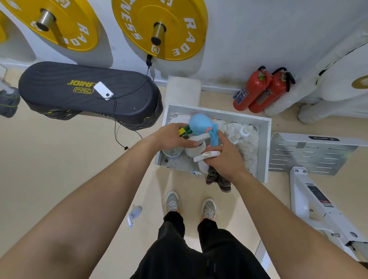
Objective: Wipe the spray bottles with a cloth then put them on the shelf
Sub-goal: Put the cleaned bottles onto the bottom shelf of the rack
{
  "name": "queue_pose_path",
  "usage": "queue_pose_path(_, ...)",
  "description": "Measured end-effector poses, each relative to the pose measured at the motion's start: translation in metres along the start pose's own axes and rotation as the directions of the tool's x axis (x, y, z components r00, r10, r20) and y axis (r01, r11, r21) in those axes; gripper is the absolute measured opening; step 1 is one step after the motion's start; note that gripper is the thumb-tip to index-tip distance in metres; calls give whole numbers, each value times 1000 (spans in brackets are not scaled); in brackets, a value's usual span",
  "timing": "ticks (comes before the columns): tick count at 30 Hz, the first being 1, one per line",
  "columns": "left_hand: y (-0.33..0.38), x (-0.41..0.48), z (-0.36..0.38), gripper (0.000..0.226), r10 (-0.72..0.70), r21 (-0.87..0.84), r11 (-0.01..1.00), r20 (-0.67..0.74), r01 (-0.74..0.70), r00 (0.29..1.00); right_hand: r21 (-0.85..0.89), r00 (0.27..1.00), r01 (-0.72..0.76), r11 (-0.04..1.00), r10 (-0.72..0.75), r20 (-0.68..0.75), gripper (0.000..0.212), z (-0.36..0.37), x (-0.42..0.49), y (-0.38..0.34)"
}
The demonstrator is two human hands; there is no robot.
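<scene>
My left hand [171, 137] reaches over the white shelf tray [264, 143] and holds the neck of a white spray bottle [192, 151] standing in it. My right hand [222, 159] grips a second white spray bottle [206, 156] by its head, together with a dark patterned cloth [217, 178] that hangs below the hand. Just behind stands a blue spray bottle [199, 123] with a blue trigger. A green and yellow nozzle [184, 129] pokes out by my left fingers. Under my left hand shows a clear bottle [173, 153].
Two small white bottles [244, 131] stand at the tray's back right. Another spray bottle [134, 214] lies on the floor left of my shoes. A black step platform [74, 91] sits to the left, two red extinguishers [260, 90] behind, and a white perforated panel [310, 154] to the right.
</scene>
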State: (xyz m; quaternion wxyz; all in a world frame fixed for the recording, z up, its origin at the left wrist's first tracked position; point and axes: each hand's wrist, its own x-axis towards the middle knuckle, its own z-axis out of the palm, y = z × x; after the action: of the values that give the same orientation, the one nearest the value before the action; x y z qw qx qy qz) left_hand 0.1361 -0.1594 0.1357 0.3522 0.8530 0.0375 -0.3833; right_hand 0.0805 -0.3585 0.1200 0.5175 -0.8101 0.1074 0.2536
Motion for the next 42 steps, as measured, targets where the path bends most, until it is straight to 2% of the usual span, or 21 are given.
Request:
queue_pose_path(3,-2,0,3,71,-36,-116,993,-53,29,998,18,1000,3,1000,-3,-3,90,-1,0,-1)
queue_pose_path(5,2,1,1,67,-32,-140,990,-180,6,983,35,1000,-7,999,7,-1,88,-1,0,-2)
queue_pose_path(7,15,7,-5,46,43,-50,997,-359,-66,932,53,1000,-23,998,22,11,90,-1,0,-1)
queue_pose_path(8,25,13,-8,36,101,21,995,-399,-101,911,53,999,-29,998,28,18,92,-1,1,0)
queue_pose_path(10,50,27,-11,24,197,166,974,-302,-152,933,41,999,-38,998,37,35,95,-3,4,0)
queue_pose_path(12,68,43,-9,27,254,350,910,-49,-222,966,26,999,-37,999,36,39,95,-6,7,-1)
queue_pose_path(14,78,53,-6,35,243,473,830,169,-295,955,-2,999,-25,1000,25,35,94,-9,10,-2)
queue_pose_path(16,81,62,-7,34,241,523,787,227,-327,944,-15,999,-17,1000,17,37,92,-11,13,-4)
queue_pose_path(20,77,71,-8,19,291,553,758,189,-347,938,-1,999,25,1000,-25,34,88,-11,12,-7)
queue_pose_path(24,63,71,-18,12,344,531,779,81,-333,935,82,999,29,996,-25,-46,77,-6,3,-4)
queue_pose_path(28,31,68,-38,13,267,374,902,-84,-218,960,145,989,-8,989,29,-145,47,-1,-7,10)
queue_pose_path(31,12,62,-44,16,219,326,932,-151,-161,964,111,968,36,993,-7,-251,23,1,-15,18)
queue_pose_path(36,1,55,-47,19,164,236,965,-195,-117,967,77,938,59,995,-29,-346,22,3,-20,21)
queue_pose_path(42,0,46,-38,22,123,72,991,-216,-110,969,5,949,31,999,-28,-315,21,6,-17,22)
